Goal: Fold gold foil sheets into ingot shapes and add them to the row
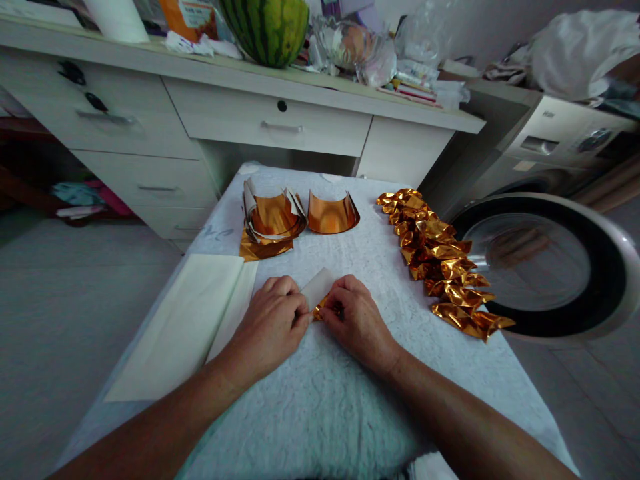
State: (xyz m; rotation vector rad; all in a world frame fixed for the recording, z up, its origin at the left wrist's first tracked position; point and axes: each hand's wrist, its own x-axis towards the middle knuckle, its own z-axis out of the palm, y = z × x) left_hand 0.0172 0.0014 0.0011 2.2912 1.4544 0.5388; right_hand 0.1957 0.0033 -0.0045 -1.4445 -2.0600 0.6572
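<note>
Near the middle of the cloth-covered table, my left hand (277,313) pinches the left side of a small piece of gold foil (318,309). My right hand (353,319) has its fingers closed on the foil's right side, partly hiding it. A translucent white paper strip (319,285) sticks up between the hands, touching the foil. Beyond my left hand stands a stack of curled gold sheets (273,217), with one curled gold sheet (333,215) to its right. White paper sheets (180,327) lie beside my left forearm. A row of crumpled, twisted gold foil pieces (440,257) runs along the right side.
The table (310,420) is covered in pale cloth. Behind it, a white desk (320,133) holds a watermelon (267,30), plastic bags and other items. At the right, a washing machine (555,133) has its round door (540,263) swung open beside the table's edge.
</note>
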